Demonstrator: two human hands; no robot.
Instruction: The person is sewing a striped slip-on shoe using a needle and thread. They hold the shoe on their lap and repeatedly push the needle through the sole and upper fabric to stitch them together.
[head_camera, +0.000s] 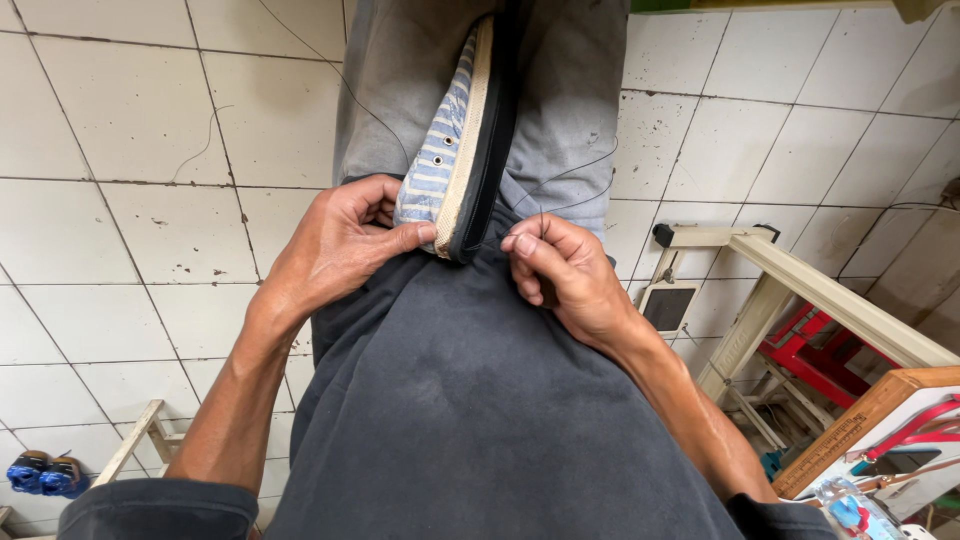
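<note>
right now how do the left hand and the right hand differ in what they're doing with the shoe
The left hand wraps the striped canvas upper of the shoe, thumb pressed near the sole edge; the right hand does not grip the shoe at all. The left hand's fingers curl broadly around the fabric, while the right hand's fingertips are pinched tight on a thin dark thread beside the black sole. Both are bare and held close at the shoe's near end, above the person's lap.
</note>
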